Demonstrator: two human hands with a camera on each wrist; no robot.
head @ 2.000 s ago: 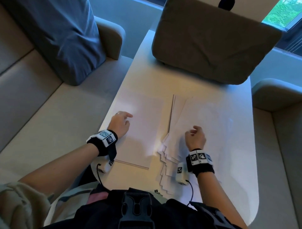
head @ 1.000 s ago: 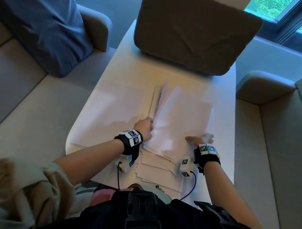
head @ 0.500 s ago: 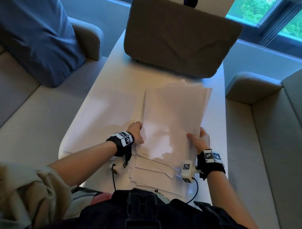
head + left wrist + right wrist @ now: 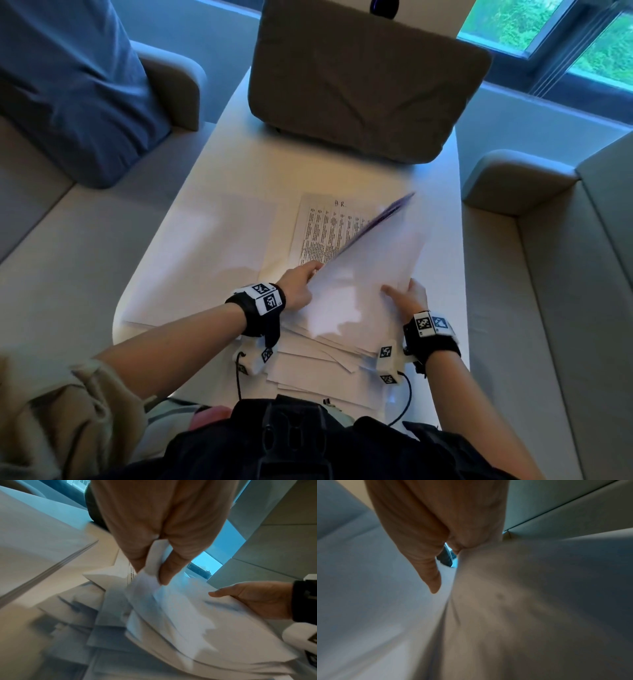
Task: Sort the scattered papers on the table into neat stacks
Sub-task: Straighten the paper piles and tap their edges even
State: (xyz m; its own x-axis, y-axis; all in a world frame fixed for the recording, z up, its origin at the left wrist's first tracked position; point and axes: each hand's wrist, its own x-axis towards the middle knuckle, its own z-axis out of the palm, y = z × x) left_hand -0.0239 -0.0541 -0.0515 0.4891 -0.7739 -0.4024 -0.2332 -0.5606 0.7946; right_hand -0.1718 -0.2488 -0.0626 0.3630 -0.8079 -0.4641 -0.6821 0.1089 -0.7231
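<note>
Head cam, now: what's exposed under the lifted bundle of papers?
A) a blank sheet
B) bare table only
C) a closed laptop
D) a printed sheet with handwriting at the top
D: with both hands tilting the bundle of papers up on its right side, a printed sheet full of text, with a handwritten mark at its top, lies flat on the table.

Lounge/office nook: sofas [image 4: 85,240], white table [image 4: 239,164], window [image 4: 548,27].

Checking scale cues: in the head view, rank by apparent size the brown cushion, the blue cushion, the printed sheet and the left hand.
1. brown cushion
2. blue cushion, cropped by the frame, so unsure against the brown one
3. printed sheet, partly covered
4. left hand
</note>
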